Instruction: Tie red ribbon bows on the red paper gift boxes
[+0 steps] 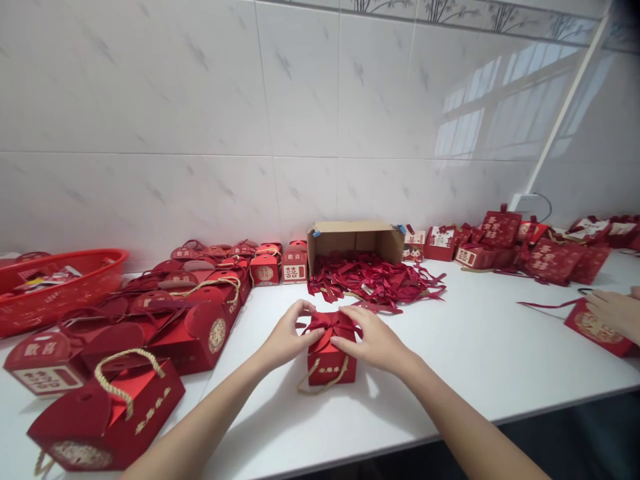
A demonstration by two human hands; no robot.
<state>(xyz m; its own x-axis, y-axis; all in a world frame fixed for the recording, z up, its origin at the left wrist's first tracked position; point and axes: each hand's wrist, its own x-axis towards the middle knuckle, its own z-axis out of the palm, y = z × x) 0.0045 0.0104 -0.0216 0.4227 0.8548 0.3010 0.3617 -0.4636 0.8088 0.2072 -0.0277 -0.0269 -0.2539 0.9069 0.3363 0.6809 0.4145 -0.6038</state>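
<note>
A small red gift box [332,371] with gold lettering stands upright on the white table in front of me. A dark red ribbon [331,325] is tied in a bow across its top, and a twisted gold cord handle [320,389] hangs down its front. At the bow's left side, my left hand [294,335] has thumb and fingers closed around the ribbon. My right hand [369,339] grips the bow's right side the same way, its thumb against the box top. Both hands partly cover the ribbon's loops.
Behind the box, a cardboard carton [356,228] lies on its side, red ribbons [375,280] spilling out. Many red boxes [175,327] crowd the left, beside a red plastic basket [107,263]. More red boxes [500,230] line the wall. At right, another person's hand [615,312] holds a red box [595,327].
</note>
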